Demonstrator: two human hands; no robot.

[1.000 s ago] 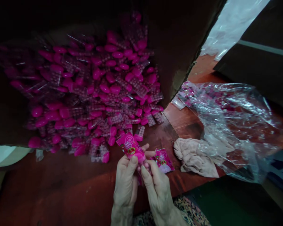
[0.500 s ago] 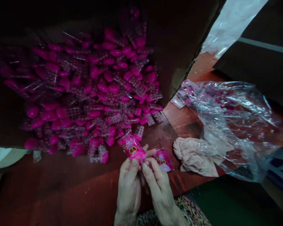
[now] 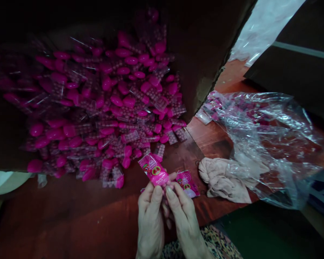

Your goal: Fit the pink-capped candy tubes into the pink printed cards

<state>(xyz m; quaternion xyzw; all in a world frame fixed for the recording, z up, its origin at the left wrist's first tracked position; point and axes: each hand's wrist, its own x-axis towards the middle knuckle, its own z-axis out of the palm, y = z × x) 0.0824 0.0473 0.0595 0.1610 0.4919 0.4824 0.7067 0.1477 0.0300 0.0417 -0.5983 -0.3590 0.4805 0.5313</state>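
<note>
- Two bare hands meet low in our view, above the red-brown surface (image 3: pixel 70 223), and between them we see one pink packet (image 3: pixel 152 171). It slants away from us toward the left, with its printed face up.
- At the near end of the packet, between the thumbs, a beaded tube (image 3: pixel 168 185) shows; how deep it goes inside, we cannot tell.
- We judge the packet to be light, thin and soft, with a slippery skin which may crease or tear under a hard pull. The tube looks stiffer, so we would take hold at the near end, with a gentle pinch.
- The left hand (image 3: pixel 152 219) points forward, thumb side up, and its fingers are closed on the packet's near end; the lower ones are hidden from us.
- The right hand (image 3: pixel 187 223) leans inward, with thumb and index finger narrow around the tube; the other fingers curl under, and their exact hold is not clear.
- Just beyond the right fingers, a second packet (image 3: pixel 187 184) lies on the surface; farther right, a crumpled cloth (image 3: pixel 224 180) touches a clear bag (image 3: pixel 275 144).
- Ahead of the hands spreads a heap of pink-capped tubes (image 3: pixel 128 101).
</note>
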